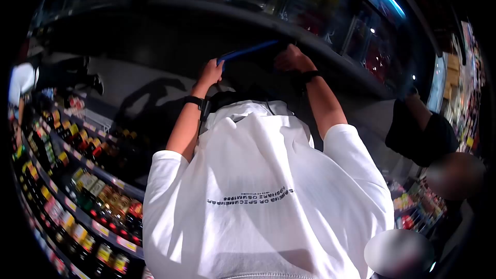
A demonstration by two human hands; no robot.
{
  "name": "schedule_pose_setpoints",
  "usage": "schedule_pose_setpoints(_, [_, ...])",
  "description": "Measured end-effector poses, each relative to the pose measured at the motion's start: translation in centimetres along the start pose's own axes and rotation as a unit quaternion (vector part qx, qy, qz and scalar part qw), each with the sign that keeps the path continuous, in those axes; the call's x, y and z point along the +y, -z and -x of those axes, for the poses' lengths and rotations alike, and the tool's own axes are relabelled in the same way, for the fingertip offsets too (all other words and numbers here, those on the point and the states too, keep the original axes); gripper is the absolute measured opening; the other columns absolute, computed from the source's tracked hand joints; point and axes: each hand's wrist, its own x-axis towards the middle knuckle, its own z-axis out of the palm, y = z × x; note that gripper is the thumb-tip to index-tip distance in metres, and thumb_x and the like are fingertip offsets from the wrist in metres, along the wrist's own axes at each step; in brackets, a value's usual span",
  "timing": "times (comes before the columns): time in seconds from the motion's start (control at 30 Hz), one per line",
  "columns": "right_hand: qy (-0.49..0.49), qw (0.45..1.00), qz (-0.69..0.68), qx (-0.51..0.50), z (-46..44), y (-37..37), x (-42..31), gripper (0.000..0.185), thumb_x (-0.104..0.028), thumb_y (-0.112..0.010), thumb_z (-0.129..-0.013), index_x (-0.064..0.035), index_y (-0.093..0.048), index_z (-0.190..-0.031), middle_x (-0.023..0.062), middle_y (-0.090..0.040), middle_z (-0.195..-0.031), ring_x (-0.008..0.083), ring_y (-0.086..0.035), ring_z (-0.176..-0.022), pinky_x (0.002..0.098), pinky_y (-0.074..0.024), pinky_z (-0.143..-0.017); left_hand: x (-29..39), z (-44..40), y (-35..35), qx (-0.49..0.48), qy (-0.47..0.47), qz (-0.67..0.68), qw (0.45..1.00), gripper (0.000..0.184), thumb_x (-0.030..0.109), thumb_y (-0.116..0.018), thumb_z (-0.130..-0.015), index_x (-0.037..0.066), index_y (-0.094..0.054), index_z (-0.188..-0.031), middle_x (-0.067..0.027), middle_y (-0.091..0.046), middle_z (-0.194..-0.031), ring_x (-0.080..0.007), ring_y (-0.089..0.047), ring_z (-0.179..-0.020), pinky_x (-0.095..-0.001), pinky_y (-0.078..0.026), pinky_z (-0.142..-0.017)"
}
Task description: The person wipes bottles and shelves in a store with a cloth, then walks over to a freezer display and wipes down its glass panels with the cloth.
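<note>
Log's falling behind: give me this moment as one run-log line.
left hand: grip on blue bar | right hand: by bar's other end, hold unclear | bottles: shelved, frame lower left

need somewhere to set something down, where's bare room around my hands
Bare grey floor shows between your left hand and the long grey shelves, and again between your right forearm and another person's black sleeve. The shelves are crowded with yellow-labelled dark bottles. Below the slim blue bar, it is too dark to tell.
</note>
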Motion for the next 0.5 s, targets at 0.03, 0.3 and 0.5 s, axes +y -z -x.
schedule_pose_setpoints(0.03, [0.053,0.986,-0.157,0.018,1.5,-0.4,-1.4,0.062,-0.051,-0.024,-0.102,-0.0037,-0.049,-0.133,0.0202,-0.064,-0.121,0.0341,-0.065,-0.105,0.0414,-0.0532,-0.085,0.7,-2.4,-0.1,-0.039,-0.015,0.068,0.997,0.03,0.025,-0.046,-0.102,0.004,-0.06,-0.118,-0.0193,-0.069,-0.072,-0.0226,-0.069,-0.057,-0.0333,-0.056,-0.056])
schedule_pose_setpoints(0.3, [0.238,0.911,-0.188,0.279,-6.2,7.1,-1.8,0.051,-0.044,-0.03,-0.106,-0.0074,-0.047,-0.137,0.0115,-0.061,-0.123,0.0241,-0.059,-0.11,0.04,-0.0494,-0.089,10.7,-14.0,-1.3,-0.159,-0.03,0.317,0.935,0.05,0.018,-0.046,-0.103,0.003,-0.029,-0.147,-0.0223,-0.067,-0.109,-0.0306,-0.072,-0.088,-0.0358,-0.059,-0.072])
schedule_pose_setpoints(0.5, [0.279,0.882,0.29,0.245,-17.9,7.8,-5.1,0.043,-0.037,-0.042,-0.102,-0.0095,-0.058,-0.131,0.0149,-0.063,-0.109,0.0258,-0.058,-0.1,0.0387,-0.0477,-0.084,12.1,-20.5,1.5,0.09,-0.041,0.266,0.959,0.076,0.045,-0.049,-0.1,-0.009,-0.024,-0.147,-0.0284,-0.038,-0.146,-0.0338,-0.041,-0.137,-0.0399,-0.038,-0.11])
